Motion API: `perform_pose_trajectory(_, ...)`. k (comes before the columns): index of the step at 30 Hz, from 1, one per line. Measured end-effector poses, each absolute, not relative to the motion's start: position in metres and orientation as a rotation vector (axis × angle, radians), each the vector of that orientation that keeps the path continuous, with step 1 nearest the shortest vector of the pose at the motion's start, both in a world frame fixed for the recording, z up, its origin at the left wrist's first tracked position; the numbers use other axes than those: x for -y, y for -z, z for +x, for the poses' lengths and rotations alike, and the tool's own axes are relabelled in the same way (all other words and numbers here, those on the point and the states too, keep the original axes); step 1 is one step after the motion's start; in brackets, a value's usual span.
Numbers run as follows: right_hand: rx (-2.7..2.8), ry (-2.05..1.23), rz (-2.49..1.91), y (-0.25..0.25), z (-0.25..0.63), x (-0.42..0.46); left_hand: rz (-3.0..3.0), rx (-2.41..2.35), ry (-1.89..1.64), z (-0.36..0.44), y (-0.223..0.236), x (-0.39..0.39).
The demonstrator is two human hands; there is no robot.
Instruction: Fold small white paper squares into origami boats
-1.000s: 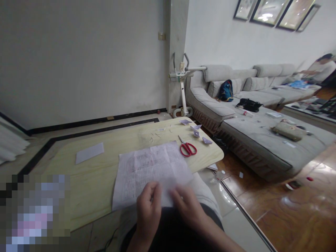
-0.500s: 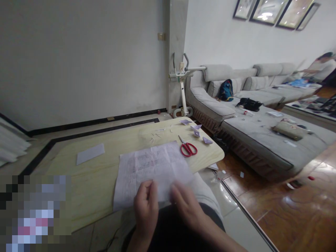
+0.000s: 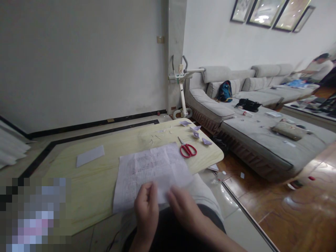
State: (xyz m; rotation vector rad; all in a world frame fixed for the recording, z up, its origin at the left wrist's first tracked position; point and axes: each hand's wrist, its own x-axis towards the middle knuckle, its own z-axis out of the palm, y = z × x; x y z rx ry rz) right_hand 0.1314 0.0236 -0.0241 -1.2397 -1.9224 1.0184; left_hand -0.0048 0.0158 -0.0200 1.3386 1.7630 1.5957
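Note:
My left hand [image 3: 147, 206] is closed, thumb against fingers, on the edge of a small pale piece of paper [image 3: 163, 185]. My right hand [image 3: 183, 206] grips the paper's other side, its fingertips smeared by motion. Both hands are above the near edge of a large creased, printed sheet [image 3: 147, 168], which lies on the pale yellow table [image 3: 86, 189]. Red-handled scissors [image 3: 188, 149] rest beyond the sheet's right corner. Several small folded lilac paper pieces [image 3: 207, 141] sit near the table's far right end.
Thin paper strips [image 3: 157, 135] are scattered toward the table's far edge, and a white paper rectangle [image 3: 90, 156] lies at its left. To the right stands a grey sofa [image 3: 257, 136] with bags on it. Another person [image 3: 319, 68] sits far off at the right.
My right hand has shifted slightly left, closer to my left hand. More of the small paper shows between them. The things on the table have not moved.

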Motion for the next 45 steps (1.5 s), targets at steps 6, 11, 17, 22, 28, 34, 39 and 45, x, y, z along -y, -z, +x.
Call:
perform_pose_trajectory(6,1.867,-1.103,-1.142,0.019,0.139,-0.028,1.289,-1.797,-1.624,-0.007,0.019,-0.017)
perform_pose_trajectory(11,1.709,-1.077,-1.166,0.025,0.138,-0.031,1.306,-1.735,-1.573,0.004,0.018,-0.012)
perform_pose_trajectory(17,1.550,-1.110,-1.151,0.029,0.136,-0.030,1.294,-1.653,-1.479,0.009,0.013,-0.009)
perform_pose_trajectory(22,1.482,-1.072,-1.222,0.026,0.139,-0.031,1.274,-1.590,-1.412,0.009,0.018,-0.008)
perform_pose_trajectory(28,1.573,-1.114,-1.171,0.028,0.142,-0.030,1.152,-1.575,-1.436,0.008,0.031,-0.007)
perform_pose_trajectory(34,1.499,-1.146,-1.223,0.030,0.143,-0.026,1.214,-1.624,-1.393,-0.001,0.049,-0.007)
perform_pose_trajectory(39,1.508,-1.181,-1.276,0.024,0.143,-0.022,1.099,-1.758,-1.347,0.000,0.052,-0.005)
perform_pose_trajectory(45,1.470,-1.153,-1.252,0.018,0.144,-0.018,1.149,-1.790,-1.288,0.003,0.037,0.005)
